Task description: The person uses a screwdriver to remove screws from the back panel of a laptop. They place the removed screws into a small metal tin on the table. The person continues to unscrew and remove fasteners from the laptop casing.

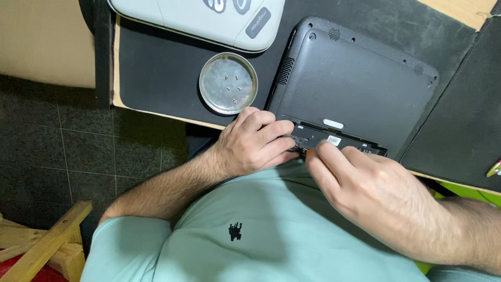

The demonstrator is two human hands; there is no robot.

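A black laptop (355, 83) lies bottom-up on a dark mat, its open battery bay (313, 137) at the near edge. My left hand (253, 143) rests on the laptop's near left corner, fingers curled over the bay's edge. My right hand (365, 188) pinches a small tool with an orange tip (311, 153) and holds it at the bay's near edge, right beside the left fingertips. A round metal dish (228, 83) with several small screws sits left of the laptop.
A white device (198, 21) with rounded corners lies at the back of the mat (156, 73). The desk's wooden edge runs just below the dish. A dark tiled floor and a wooden frame (47, 240) lie to the left.
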